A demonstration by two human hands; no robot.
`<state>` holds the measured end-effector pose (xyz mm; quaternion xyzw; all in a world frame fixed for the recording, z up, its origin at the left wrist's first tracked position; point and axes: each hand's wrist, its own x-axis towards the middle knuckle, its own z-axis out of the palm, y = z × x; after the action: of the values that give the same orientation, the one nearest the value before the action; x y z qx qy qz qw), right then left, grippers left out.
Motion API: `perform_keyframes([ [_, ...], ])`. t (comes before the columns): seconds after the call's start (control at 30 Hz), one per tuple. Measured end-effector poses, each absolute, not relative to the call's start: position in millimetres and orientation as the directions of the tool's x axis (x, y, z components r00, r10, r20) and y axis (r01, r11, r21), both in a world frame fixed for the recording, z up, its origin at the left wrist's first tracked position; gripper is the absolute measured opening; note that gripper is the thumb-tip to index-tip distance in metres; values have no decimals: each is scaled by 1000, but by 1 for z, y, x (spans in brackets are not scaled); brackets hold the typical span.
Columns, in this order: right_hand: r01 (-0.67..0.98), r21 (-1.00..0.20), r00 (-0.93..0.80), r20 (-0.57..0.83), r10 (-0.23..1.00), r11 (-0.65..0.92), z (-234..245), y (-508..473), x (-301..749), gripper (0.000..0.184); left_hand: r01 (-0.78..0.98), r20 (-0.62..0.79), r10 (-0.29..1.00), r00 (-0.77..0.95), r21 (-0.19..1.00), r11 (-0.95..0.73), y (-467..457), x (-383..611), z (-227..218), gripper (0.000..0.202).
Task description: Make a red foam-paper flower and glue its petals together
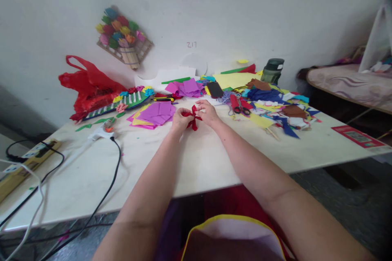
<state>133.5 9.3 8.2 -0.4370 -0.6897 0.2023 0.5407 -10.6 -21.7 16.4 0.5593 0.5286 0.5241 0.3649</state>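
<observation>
Between my two hands is a red paper flower with several pointed petals, held just over the middle of the table. My left hand pinches its left side with the fingers closed. From the right, my right hand has thumb and fingers closed on another petal. Part of the flower is hidden behind the fingers. Beside my left hand lies a stack of purple paper sheets with pink and yellow ones under it. To the right of my right hand rest black-handled scissors on red paper.
Paper scraps are heaped at the right, near a dark bottle. A phone lies at the back. A glue gun with a black cord, a red bag and a power strip are at the left.
</observation>
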Motion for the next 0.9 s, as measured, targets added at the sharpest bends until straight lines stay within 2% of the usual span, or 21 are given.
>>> perform_keyframes([
  [0.23,371,-752,-115,545,831,544,10,6,136,13,109,183,978,-95,979,-173,-26,-12,18,32],
  [0.63,475,-752,-62,490,869,458,11,7,135,11,453,333,941,-57,849,-273,-26,-9,17,25],
  [0.9,439,-803,-22,440,898,404,8,12,136,11,533,368,930,-16,790,-304,-25,-8,15,25],
])
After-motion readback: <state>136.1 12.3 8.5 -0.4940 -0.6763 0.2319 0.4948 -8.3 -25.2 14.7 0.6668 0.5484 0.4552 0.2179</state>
